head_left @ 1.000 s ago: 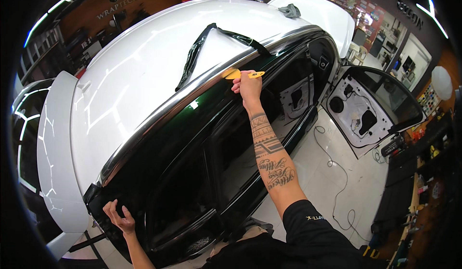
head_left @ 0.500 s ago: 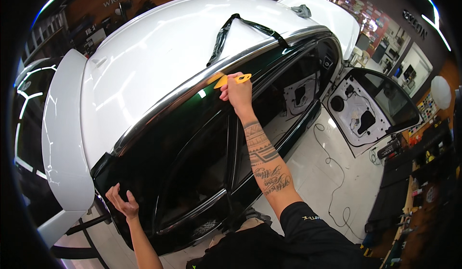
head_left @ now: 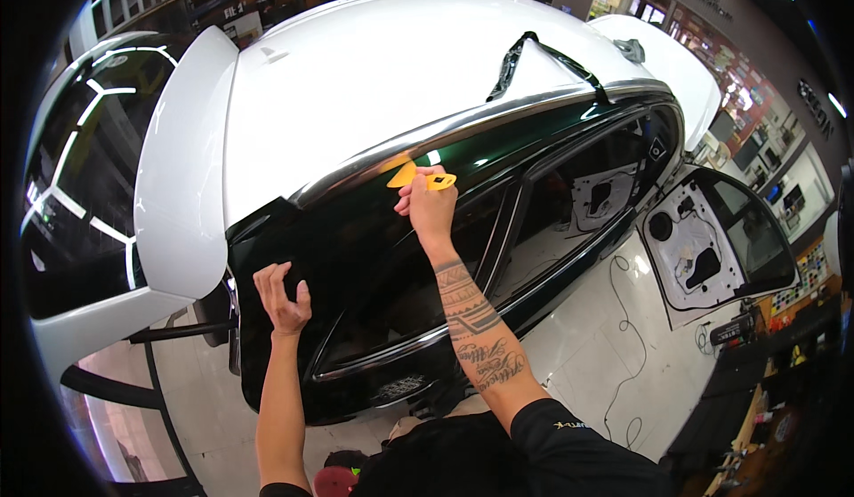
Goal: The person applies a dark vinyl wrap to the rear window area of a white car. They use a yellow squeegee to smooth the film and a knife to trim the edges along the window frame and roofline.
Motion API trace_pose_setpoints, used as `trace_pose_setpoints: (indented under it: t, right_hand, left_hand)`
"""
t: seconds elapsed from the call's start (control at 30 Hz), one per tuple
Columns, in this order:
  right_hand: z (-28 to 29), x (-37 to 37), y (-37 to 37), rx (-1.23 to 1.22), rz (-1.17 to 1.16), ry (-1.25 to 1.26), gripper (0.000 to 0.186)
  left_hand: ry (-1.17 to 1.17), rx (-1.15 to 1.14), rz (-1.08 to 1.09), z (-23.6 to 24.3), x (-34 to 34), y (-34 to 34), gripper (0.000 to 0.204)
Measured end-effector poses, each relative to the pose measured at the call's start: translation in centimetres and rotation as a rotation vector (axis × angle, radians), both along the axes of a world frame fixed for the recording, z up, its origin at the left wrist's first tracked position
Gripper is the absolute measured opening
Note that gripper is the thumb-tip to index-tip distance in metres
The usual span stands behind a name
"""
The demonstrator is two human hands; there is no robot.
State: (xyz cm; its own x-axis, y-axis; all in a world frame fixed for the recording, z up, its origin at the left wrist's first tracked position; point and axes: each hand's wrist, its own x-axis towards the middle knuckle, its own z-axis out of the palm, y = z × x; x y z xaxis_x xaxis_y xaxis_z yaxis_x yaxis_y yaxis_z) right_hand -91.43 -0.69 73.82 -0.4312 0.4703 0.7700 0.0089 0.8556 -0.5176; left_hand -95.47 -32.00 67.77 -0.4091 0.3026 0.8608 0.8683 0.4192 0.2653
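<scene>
My right hand (head_left: 431,205) grips a yellow plastic scraper (head_left: 405,175). Its pointed blade lies at the chrome trim (head_left: 356,169) that runs between the car's white roof (head_left: 374,79) and its glossy dark green side (head_left: 498,141). The blade is reflected in the trim; whether it presses on it, I cannot tell. Over the dark panel at the car's left end hovers my left hand (head_left: 283,297), fingers apart and slightly bent, holding nothing. A loose strip of dark film (head_left: 509,65) lies folded in a peak over the roof edge farther right.
A raised white panel with dark glass (head_left: 182,168) stands at left. At right, an open car door (head_left: 694,248) shows its bare inner side. A black cable (head_left: 623,319) trails over the pale floor. A crumpled grey cloth (head_left: 630,50) lies on the roof.
The view has shifted, so the car sits farther right in it. My right hand with the scraper has slid left along the trim. The left hand stays open over the dark panel.
</scene>
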Motion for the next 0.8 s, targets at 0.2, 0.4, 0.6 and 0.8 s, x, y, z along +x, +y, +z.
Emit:
trace_pose_setpoints:
  t: [0.2, 0.4, 0.6, 0.8]
  right_hand:
    - [2.4, 0.8, -9.4, -0.584, 0.336, 0.211, 0.035]
    - [2.5, -0.7, -16.0, -0.960, 0.397, 0.436, 0.031]
    - [-0.4, -1.9, -15.0, -0.772, 0.466, 0.289, 0.021]
    - [-0.3, 0.8, -13.0, -1.203, 0.711, 0.216, 0.024]
  left_hand:
    - [-0.005, -0.030, 0.015, -0.4, 0.2, -1.1, 0.039]
    - [0.012, -0.022, 0.000, 0.5, 0.5, -0.5, 0.034]
    - [-0.069, 0.168, -0.023, 3.7, -2.3, 0.9, 0.026]
    - [-0.432, -0.493, -0.093, 11.6, -9.8, -0.6, 0.048]
